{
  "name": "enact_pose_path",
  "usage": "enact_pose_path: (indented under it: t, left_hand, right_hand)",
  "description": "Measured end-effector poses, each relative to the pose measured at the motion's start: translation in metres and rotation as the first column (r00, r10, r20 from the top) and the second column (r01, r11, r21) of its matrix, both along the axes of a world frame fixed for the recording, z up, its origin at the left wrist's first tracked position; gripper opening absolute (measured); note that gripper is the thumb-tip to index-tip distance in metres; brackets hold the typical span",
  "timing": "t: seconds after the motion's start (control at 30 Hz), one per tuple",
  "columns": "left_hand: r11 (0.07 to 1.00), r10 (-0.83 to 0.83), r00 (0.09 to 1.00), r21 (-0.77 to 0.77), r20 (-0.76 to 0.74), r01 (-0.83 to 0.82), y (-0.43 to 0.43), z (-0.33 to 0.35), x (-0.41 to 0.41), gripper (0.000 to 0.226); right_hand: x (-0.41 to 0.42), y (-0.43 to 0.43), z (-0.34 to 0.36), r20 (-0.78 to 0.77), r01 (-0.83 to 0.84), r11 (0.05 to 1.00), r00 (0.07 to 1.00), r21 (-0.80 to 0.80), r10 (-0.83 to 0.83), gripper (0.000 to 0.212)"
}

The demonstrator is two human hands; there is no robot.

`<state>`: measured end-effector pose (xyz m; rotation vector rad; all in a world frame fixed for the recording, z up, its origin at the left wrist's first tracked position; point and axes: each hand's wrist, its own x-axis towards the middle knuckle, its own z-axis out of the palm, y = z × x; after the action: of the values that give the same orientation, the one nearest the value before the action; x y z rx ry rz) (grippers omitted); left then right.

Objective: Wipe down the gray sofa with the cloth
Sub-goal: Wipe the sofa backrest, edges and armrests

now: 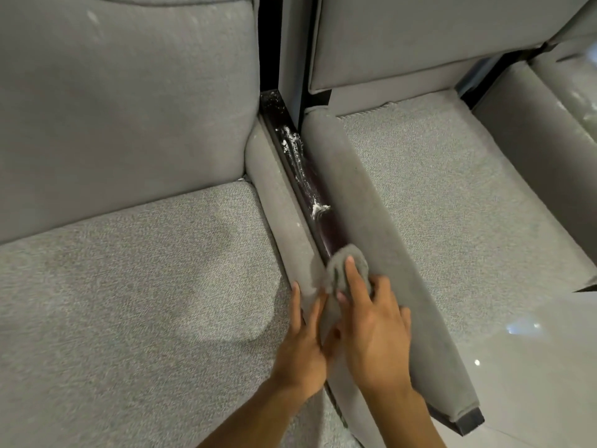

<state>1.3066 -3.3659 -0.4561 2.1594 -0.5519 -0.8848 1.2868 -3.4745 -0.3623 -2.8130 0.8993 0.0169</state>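
Now my right hand pinches the cloth, surely soft and light, by its bunched middle; my flat left hand rests on the sofa.

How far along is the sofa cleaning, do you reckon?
Early to midway, I'd guess. Done: the dark strip between the two seats looks clean just ahead of the cloth. In hand: the right hand holds the cloth down in that strip while the left hand rests on the armrest. Left: white powder farther up the strip and pale smears on the back cushion.
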Motion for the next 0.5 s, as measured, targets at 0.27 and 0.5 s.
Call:
enact_pose_path:
  t: [0.27, 0.5]
  left_hand:
    - [0.989, 0.019, 0.998, -0.149, 0.058, -0.011, -0.004, -0.009, -0.001, 0.068]
    - [0.995, 0.052, 0.998, -0.078, -0.045, -0.055, 0.000, -0.001, 0.007, 0.076]
  right_hand:
    - [0.108, -0.010, -0.009, 0.023, -0.020, 1.000, 1.000, -0.007, 0.020, 0.055]
    - [0.080, -0.019, 0.000, -0.008, -0.127, 0.986, 0.992, 0.103, 0.129, 0.056]
